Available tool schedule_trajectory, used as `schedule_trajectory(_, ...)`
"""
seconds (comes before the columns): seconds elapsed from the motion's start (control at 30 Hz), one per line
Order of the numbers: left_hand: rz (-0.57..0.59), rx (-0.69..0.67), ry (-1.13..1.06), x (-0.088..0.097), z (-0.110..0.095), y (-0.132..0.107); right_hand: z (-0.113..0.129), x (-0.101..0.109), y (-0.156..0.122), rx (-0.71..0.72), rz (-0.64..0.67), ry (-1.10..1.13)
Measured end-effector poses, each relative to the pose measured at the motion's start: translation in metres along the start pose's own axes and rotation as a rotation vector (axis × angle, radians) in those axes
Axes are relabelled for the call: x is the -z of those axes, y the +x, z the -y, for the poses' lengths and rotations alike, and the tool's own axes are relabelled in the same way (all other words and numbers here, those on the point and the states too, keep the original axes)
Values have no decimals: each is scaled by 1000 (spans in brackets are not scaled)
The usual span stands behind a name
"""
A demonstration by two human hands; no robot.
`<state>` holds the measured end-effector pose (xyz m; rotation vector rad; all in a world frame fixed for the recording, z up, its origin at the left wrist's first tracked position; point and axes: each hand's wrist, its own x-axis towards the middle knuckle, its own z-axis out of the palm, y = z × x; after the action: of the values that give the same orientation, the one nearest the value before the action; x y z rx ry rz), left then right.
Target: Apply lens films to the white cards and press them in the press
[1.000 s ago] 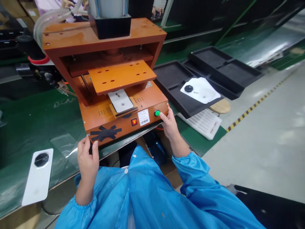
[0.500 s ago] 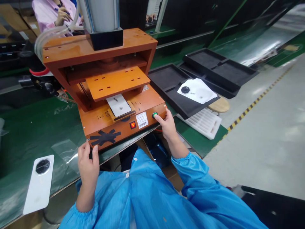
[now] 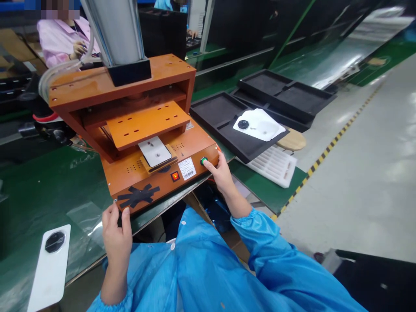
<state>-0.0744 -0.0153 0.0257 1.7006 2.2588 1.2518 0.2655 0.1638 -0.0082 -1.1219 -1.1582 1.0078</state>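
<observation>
An orange press (image 3: pixel 182 145) stands on the bench, its upper plate (image 3: pixel 146 125) raised. Partly under that plate, a white phone back panel (image 3: pixel 155 151) with small dark marks lies in the holder. My right hand (image 3: pixel 222 175) has its thumb on the green button (image 3: pixel 203 161) and its fingers against the press's right side. At the front left corner, my left hand (image 3: pixel 117 229) grips the edge between thumb and fingers; some fingertips are hidden. Another white phone back panel (image 3: pixel 50 268), with a round black camera ring, lies on the bench at left.
Black trays (image 3: pixel 224 130) lie to the right, with several white panels (image 3: pixel 260 125) stacked on one. Beside them are a white slotted rack (image 3: pixel 273 167) and a round wooden stool (image 3: pixel 292 139). A person in pink (image 3: pixel 61 41) sits behind the press.
The view has shifted, so the press and bench appear slightly lower and further left. Both hands keep their places on the press, and the plate stays raised.
</observation>
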Motion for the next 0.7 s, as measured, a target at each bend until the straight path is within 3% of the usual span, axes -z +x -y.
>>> schedule_trajectory(0.7, -10, -12, 34, 0, 4, -1, 2, -5, -3, 21, -17, -19)
